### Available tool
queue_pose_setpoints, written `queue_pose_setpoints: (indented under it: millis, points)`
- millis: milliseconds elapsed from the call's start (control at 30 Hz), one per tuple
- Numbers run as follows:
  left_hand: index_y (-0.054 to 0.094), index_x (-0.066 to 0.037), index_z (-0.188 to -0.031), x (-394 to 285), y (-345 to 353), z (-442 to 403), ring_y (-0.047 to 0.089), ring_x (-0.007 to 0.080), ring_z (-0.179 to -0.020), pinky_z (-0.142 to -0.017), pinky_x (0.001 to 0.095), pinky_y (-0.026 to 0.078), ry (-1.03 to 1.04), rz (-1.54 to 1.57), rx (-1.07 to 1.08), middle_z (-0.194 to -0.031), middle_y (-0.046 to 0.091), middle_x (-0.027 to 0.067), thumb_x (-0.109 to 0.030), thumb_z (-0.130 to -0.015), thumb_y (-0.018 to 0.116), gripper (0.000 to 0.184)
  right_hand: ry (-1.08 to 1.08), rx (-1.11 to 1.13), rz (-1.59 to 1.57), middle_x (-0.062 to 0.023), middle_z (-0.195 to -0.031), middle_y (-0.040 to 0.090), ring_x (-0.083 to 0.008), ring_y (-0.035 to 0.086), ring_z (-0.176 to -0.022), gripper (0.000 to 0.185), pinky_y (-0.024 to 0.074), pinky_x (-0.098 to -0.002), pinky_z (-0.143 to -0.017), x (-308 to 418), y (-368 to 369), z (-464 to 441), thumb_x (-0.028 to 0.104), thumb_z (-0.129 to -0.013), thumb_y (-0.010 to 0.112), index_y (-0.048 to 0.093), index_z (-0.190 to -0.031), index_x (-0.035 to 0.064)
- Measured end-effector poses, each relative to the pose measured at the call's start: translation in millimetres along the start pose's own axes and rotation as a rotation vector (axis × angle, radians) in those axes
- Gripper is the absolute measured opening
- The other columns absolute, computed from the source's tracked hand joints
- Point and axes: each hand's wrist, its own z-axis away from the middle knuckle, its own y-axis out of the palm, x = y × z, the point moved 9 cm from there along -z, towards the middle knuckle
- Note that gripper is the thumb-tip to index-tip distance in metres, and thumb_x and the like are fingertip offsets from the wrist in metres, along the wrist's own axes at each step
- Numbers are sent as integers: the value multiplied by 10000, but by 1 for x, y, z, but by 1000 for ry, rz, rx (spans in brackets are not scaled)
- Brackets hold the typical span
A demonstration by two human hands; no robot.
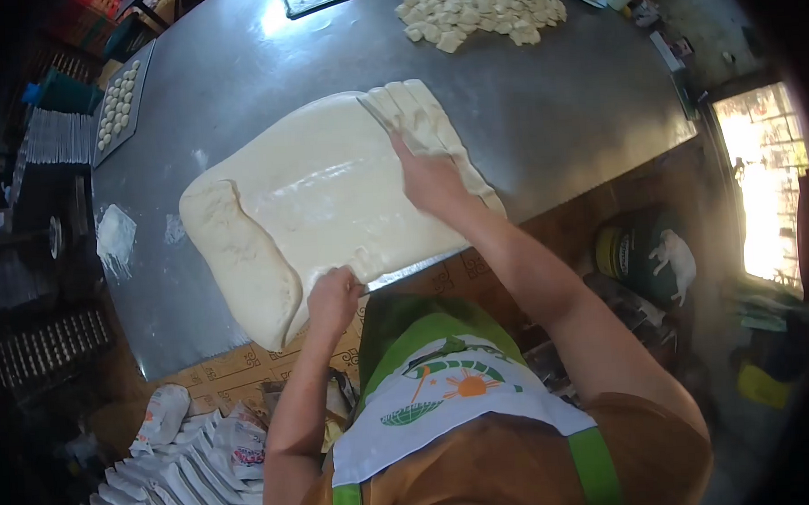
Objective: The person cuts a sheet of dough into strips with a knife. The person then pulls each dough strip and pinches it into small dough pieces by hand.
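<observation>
A large sheet of pale dough (320,188) lies across the metal table in front of me, its left end folded over into a thick flap (242,260). My right hand (433,183) is closed around a knife (376,114), whose thin blade touches the dough near its far right edge. Cut strips of dough (412,108) lie side by side just right of the blade. At the near edge of the sheet, my left hand (334,296) is closed with fingers curled beside the dough; what they grip, if anything, is hidden.
A heap of flat dough pieces (482,10) lies at the far side of the metal table (552,111). A tray of small dough balls (118,107) sits at the left edge, with spilled flour (116,236) nearer. Stacked white bags (175,484) stand below left.
</observation>
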Motion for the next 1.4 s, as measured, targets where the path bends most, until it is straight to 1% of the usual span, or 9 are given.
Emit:
queue_pose_setpoints:
  millis: [100, 267, 700, 767, 800, 900, 1033, 1200, 1400]
  points:
    - [624, -68, -900, 2, 1, -1, 626, 371, -892, -757, 490, 500, -33, 6, 44, -905, 655, 133, -174, -805, 739, 183, 41, -83, 199, -225, -1002, 704, -373, 703, -923, 681, 535, -499, -774, 21, 22, -121, 68, -912, 452, 251, -1557, 156]
    - [621, -68, -896, -1, 0, -5, 629, 362, -896, -758, 487, 502, -7, 15, 61, -903, 653, 129, -182, -809, 737, 184, 64, -14, 107, -228, -1040, 699, -389, 695, -962, 699, 534, -495, -801, 18, 16, -118, 75, -910, 462, 237, -1564, 174]
    - [612, -48, -844, -4, 6, -4, 616, 387, -917, -791, 463, 487, -34, -16, 24, -945, 654, 169, -234, -805, 749, 234, 72, 340, -50, -218, -836, 691, -378, 684, -731, 797, 525, -508, -679, -112, 85, 301, 176, -923, 519, 112, -1607, 222]
    - [618, -52, -849, 1, 4, -3, 617, 387, -916, -791, 460, 489, -37, -44, 24, -946, 655, 168, -234, -810, 744, 225, 141, 584, -28, -205, -838, 692, -385, 676, -729, 757, 512, -520, -680, -131, 113, 330, 170, -935, 532, 169, -1598, 223]
    - [618, -52, -849, 2, 1, -6, 617, 387, -916, -791, 460, 489, -44, -45, 8, -946, 655, 168, -234, -810, 744, 225, 126, 578, -21, -205, -838, 692, -385, 676, -729, 757, 512, -520, -680, -126, 106, 315, 170, -935, 532, 169, -1598, 223]
    - [645, -59, -919, -2, 3, -2, 630, 379, -928, -810, 481, 500, -40, -24, 21, -937, 661, 160, -205, -795, 739, 213, 38, 143, -268, -223, -846, 686, -406, 669, -743, 686, 503, -533, -697, -72, 37, 240, 154, -960, 500, 220, -1583, 218]
    - [635, -56, -899, -1, 2, -5, 634, 374, -914, -788, 484, 505, -52, -12, 72, -929, 663, 147, -195, -800, 733, 196, -6, 57, 0, -245, -892, 688, -429, 671, -808, 635, 500, -547, -744, -15, 18, 94, 89, -945, 435, 272, -1552, 179]
    - [612, -61, -818, 9, 6, -8, 629, 361, -888, -753, 463, 494, -54, 28, 55, -888, 648, 147, -232, -786, 768, 234, -36, -103, -43, -234, -999, 704, -402, 693, -925, 660, 522, -522, -795, 47, 26, -103, 38, -898, 455, 302, -1531, 145]
    - [626, -61, -869, 3, 1, -12, 641, 363, -904, -758, 480, 506, -25, 36, 122, -916, 666, 145, -223, -801, 742, 211, 19, -29, 36, -234, -1040, 700, -398, 689, -962, 647, 527, -511, -815, 50, 29, -122, 42, -898, 455, 315, -1522, 141]
